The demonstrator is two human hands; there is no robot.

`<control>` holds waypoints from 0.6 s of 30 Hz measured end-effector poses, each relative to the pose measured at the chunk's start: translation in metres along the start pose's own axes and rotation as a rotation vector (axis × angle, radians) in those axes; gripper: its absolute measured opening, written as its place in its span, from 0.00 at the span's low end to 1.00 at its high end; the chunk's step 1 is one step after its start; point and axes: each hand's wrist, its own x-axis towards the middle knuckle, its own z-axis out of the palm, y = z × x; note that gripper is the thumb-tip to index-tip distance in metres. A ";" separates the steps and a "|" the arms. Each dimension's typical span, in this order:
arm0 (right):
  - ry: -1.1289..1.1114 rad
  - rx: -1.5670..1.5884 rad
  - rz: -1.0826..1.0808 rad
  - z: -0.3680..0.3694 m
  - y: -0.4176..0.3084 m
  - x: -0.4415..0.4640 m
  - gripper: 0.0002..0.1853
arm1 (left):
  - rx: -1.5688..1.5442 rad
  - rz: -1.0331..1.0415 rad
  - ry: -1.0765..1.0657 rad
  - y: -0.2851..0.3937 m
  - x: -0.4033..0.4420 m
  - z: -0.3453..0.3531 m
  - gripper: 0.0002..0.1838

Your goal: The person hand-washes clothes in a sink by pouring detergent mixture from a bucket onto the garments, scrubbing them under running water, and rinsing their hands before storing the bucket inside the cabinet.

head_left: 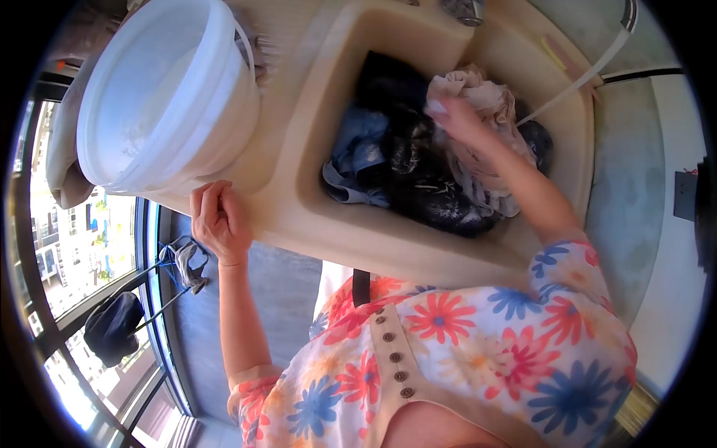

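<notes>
My right hand (455,123) is in the sink (418,257), closed on the top of a crumpled pale pink cloth (489,108); motion blurs its fingertips. Wet black clothes (418,164) with some suds lie beside and under that cloth. Blue denim (355,153) is bunched at the sink's left wall. My left hand (218,220) has its fingers curled over the front edge of the sink's side counter (272,175). Just beyond that hand stands a white plastic bucket (224,119), tilted in my view; no contents show inside.
From a tap (631,11) at the upper right, a white stream or hose (575,86) runs down into the sink. A metal fitting (467,9) sits at the back rim. To the left, a black bag-like item (116,328) hangs by the windows, near a drying rail (163,310).
</notes>
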 end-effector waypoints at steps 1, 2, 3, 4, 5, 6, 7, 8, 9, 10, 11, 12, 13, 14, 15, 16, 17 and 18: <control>0.028 0.058 0.012 0.010 -0.024 0.018 0.10 | 0.005 -0.006 -0.010 0.001 0.000 0.000 0.05; 0.041 -0.014 0.081 0.027 -0.037 0.039 0.11 | 0.012 -0.013 -0.019 0.000 0.001 -0.002 0.05; 0.091 -0.010 0.005 0.051 -0.043 0.056 0.10 | -0.001 0.024 -0.004 -0.003 0.000 -0.001 0.05; 0.045 -0.168 -0.116 0.090 -0.036 0.071 0.10 | 0.004 0.025 -0.008 -0.003 0.000 -0.001 0.05; -0.118 -0.053 -0.072 0.106 -0.057 0.065 0.08 | 0.009 0.029 -0.013 -0.003 0.001 -0.002 0.05; -0.183 -0.157 -0.176 0.136 -0.059 0.050 0.07 | 0.013 0.031 -0.019 -0.003 0.001 -0.002 0.05; -0.188 -0.128 -0.164 0.138 -0.071 0.024 0.08 | 0.010 0.040 -0.019 -0.003 0.001 -0.002 0.05; -0.159 -0.173 -0.242 0.141 -0.048 0.003 0.12 | 0.005 0.046 -0.017 -0.004 0.001 -0.002 0.05; -0.131 -0.118 -0.215 0.130 -0.028 -0.014 0.12 | 0.002 0.047 -0.006 -0.005 0.000 -0.001 0.05; -0.150 -0.183 -0.167 0.114 -0.004 -0.023 0.13 | 0.002 0.045 -0.005 -0.006 -0.001 -0.001 0.05; -0.165 -0.245 -0.112 0.101 0.016 -0.033 0.15 | -0.002 0.050 -0.011 -0.006 -0.001 -0.002 0.05; -0.206 -0.287 -0.026 0.082 0.026 -0.036 0.15 | -0.006 0.059 -0.007 -0.007 0.001 -0.002 0.05; -0.244 -0.330 0.056 0.066 0.030 -0.036 0.16 | -0.016 0.061 -0.003 -0.009 0.001 -0.002 0.05; -0.216 -0.327 0.065 0.065 0.038 -0.033 0.16 | -0.025 0.062 0.004 -0.011 0.001 -0.002 0.05; -0.189 -0.323 0.075 0.071 0.047 -0.030 0.16 | -0.033 0.063 0.009 -0.013 0.001 -0.003 0.05; -0.164 -0.316 0.090 0.075 0.049 -0.030 0.16 | -0.030 0.065 0.014 -0.013 -0.002 -0.003 0.05; -0.188 -0.238 0.082 0.078 0.050 -0.028 0.15 | -0.029 0.065 0.018 -0.012 -0.002 -0.002 0.05; -0.166 -0.224 0.072 0.078 0.035 -0.024 0.14 | -0.027 0.061 0.020 -0.012 -0.003 -0.002 0.05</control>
